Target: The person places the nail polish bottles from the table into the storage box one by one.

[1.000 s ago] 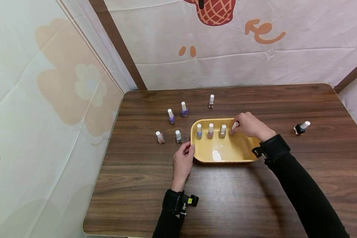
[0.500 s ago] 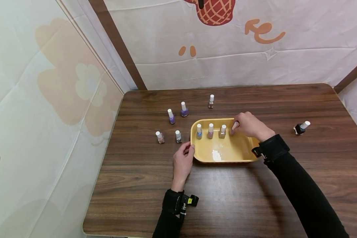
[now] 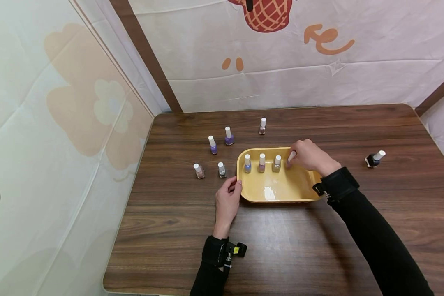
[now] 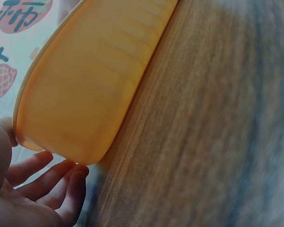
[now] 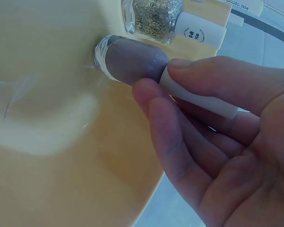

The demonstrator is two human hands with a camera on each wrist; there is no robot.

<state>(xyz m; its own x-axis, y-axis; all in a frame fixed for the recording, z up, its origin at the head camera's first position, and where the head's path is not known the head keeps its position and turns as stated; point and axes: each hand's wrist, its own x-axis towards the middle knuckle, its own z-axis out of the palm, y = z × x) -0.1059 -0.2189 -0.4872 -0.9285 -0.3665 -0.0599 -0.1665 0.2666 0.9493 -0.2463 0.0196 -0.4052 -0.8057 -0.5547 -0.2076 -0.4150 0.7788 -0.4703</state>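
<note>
My right hand (image 3: 312, 157) pinches the white cap of a mauve nail polish bottle (image 5: 135, 60) between thumb and fingers. The bottle is tilted, its base at the floor of the yellow tray (image 3: 288, 190). Beside it in the tray stand a gold-glitter nail polish (image 3: 276, 165), a pink one (image 3: 262, 164) and a blue one (image 3: 248, 165), in a row along the far side. At the tray's left end, my left hand (image 3: 227, 201) holds the rim. In the left wrist view its thumb is at the rim and its fingertips touch the outer wall.
Left of the tray stand a silver-grey bottle (image 3: 222, 170) and a pale pink one (image 3: 199, 171). Two purple bottles (image 3: 229, 137) and a pinkish clear one (image 3: 262, 126) are farther back. A black bottle (image 3: 373, 159) stands far right on the brown table (image 3: 163, 230).
</note>
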